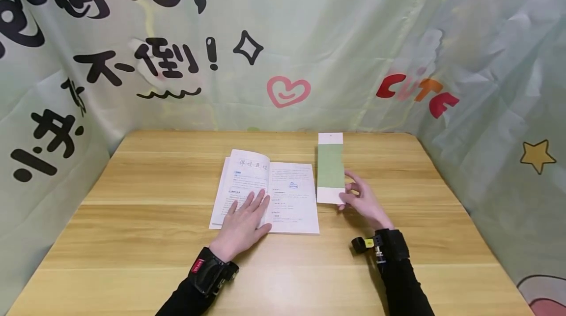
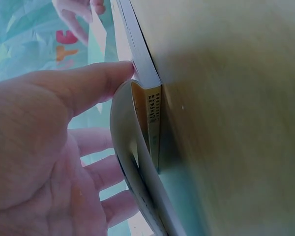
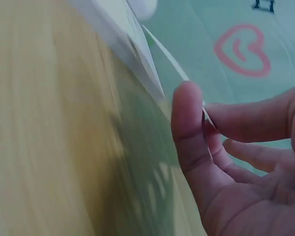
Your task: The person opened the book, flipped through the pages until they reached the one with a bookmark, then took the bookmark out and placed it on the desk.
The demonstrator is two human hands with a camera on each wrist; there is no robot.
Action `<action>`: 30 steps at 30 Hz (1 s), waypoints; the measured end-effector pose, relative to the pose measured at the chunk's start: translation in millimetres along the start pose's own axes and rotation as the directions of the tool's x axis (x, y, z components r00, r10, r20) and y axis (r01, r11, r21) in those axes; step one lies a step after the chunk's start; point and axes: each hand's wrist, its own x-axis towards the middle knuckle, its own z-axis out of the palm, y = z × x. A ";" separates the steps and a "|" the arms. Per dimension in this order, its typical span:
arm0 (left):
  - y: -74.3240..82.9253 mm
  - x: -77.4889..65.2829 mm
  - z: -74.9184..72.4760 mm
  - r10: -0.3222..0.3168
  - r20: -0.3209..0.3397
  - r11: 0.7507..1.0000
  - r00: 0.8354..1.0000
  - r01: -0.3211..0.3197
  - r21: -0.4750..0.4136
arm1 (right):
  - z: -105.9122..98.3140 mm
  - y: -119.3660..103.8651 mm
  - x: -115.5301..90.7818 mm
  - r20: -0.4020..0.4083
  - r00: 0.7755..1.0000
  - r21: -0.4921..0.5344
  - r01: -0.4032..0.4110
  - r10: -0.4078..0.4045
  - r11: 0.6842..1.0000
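An open book (image 1: 294, 203) with printed pages lies on the wooden table. My left hand (image 1: 242, 227) rests on it with fingers spread, the fingers on the left page and the thumb by the right page's lower edge. In the left wrist view, the left-hand leaves (image 2: 125, 118) bulge in a curve beside the spine. To the right of the book, my right hand (image 1: 363, 203) pinches a long green-and-white bookmark (image 1: 330, 166) by its lower right edge. Seen edge-on in the right wrist view, the thin bookmark (image 3: 167, 56) is between thumb and fingers, raised off the table.
The wooden table (image 1: 146, 227) extends around the book on all sides. A pale green cloth backdrop (image 1: 345, 50) with lettering and drawings hangs behind it and along both sides. Black wrist straps (image 1: 391, 244) with cameras sit on both forearms.
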 end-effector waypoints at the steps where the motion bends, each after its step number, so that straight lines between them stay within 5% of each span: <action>1: -0.2 0.0 -0.2 0.002 -0.002 1.000 1.000 -0.002 -0.001 | -4.2 1.4 -0.8 -0.006 1.000 -0.001 -0.010 0.010 1.000; 9: -0.1 -0.1 -3.2 0.009 0.002 1.000 1.000 -0.009 -0.011 | -19.8 6.6 -5.3 -0.092 0.995 -0.240 -0.056 0.034 0.969; 14: -0.3 0.0 -3.7 0.009 0.005 1.000 1.000 -0.009 -0.015 | -20.8 6.3 -4.7 -0.132 0.991 -0.502 -0.063 -0.004 0.863; 17: -0.5 -0.1 -3.3 0.009 0.005 1.000 1.000 -0.009 -0.019 | -22.5 5.8 -3.8 -0.149 0.989 -0.573 -0.079 -0.009 0.816; 24: -8.9 -0.6 -8.5 0.032 -0.021 0.997 0.999 -0.034 -0.073 | -24.2 6.7 -3.8 -0.166 0.986 -0.563 -0.085 -0.011 0.822; 30: -25.5 -1.5 -29.0 0.037 -0.141 0.992 0.989 -0.053 -0.110 | -22.7 0.5 -4.4 -0.169 0.984 -0.548 -0.051 -0.050 0.835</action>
